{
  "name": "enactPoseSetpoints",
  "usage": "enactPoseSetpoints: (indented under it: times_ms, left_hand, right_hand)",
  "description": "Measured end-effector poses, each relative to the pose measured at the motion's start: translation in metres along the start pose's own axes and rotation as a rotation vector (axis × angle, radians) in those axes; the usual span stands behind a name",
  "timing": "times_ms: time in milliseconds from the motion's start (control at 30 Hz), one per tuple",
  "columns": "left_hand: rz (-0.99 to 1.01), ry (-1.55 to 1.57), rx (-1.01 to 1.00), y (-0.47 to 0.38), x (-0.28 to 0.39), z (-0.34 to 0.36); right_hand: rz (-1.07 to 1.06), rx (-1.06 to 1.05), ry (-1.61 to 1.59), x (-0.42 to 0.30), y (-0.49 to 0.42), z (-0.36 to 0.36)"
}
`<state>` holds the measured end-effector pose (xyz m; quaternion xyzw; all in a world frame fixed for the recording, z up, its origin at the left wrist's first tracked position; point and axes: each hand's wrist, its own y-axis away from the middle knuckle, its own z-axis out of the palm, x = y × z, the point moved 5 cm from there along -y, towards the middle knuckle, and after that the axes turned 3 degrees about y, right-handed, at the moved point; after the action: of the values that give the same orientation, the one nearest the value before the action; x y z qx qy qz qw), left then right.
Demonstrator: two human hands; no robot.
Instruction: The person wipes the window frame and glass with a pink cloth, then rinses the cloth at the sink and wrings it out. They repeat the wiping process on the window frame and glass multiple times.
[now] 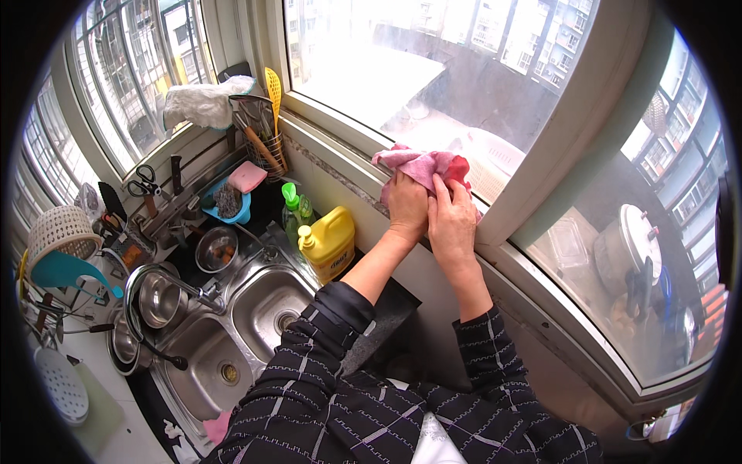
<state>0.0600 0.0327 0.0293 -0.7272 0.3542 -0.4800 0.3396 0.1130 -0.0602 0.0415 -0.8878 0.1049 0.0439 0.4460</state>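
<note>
A crumpled pink cloth (pixel 422 165) with a darker red part is bunched at the lower edge of the window frame (pixel 342 120). Bent over its near side, my left hand (pixel 407 204) grips it. My right hand (pixel 454 219) lies close beside the left, its fingers on the red part of the cloth. The fingertips and what lies under the cloth are partly hidden. Behind the cloth, the window pane (pixel 493 75) looks hazy and bright.
Left below are a double steel sink (pixel 269 301) with a curved faucet (pixel 134 290), a yellow pump jug (pixel 333 243) and a green-capped bottle (pixel 294 209). A utensil basket (pixel 269 152) stands in the corner. Past the right-hand glass is a pressure cooker (pixel 623 249).
</note>
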Motion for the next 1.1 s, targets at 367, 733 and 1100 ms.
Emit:
enactPoseSetpoints:
  times_ms: [367, 733, 1100]
  left_hand:
    - [-0.169, 0.005, 0.141, -0.034, -0.089, -0.001]
    - [-0.356, -0.219, -0.057, -0.096, -0.233, -0.028]
    - [-0.539, -0.279, -0.142, -0.151, -0.356, -0.052]
  right_hand:
    - [-0.161, -0.054, 0.006, -0.029, -0.041, 0.056]
    - [-0.285, -0.18, 0.078, -0.101, -0.124, 0.173]
    - [-0.329, -0.298, 0.009, -0.156, -0.192, 0.271]
